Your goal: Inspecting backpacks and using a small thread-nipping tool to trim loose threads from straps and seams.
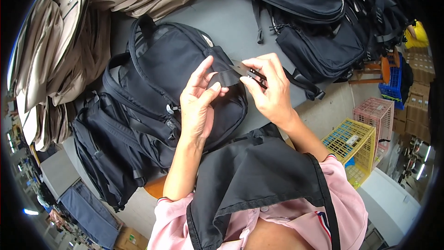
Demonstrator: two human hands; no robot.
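A black backpack [173, 58] lies on the grey table in front of me. Above its right side, my left hand [200, 93] pinches a short black webbing strap [226, 78] between thumb and fingers, the index finger pointing up. My right hand [270, 85] is closed around small black thread snips [253, 75]. Their pointed blades reach left, right beside the strap. From this view I cannot tell whether the blades touch it.
Beige bags [60, 51] are heaped at the left and back of the grey table [233, 30]. More black backpacks [319, 41] pile up at the back right. Below the table's right side stand a yellow crate [354, 139], a pink crate [374, 111] and cardboard boxes [418, 102].
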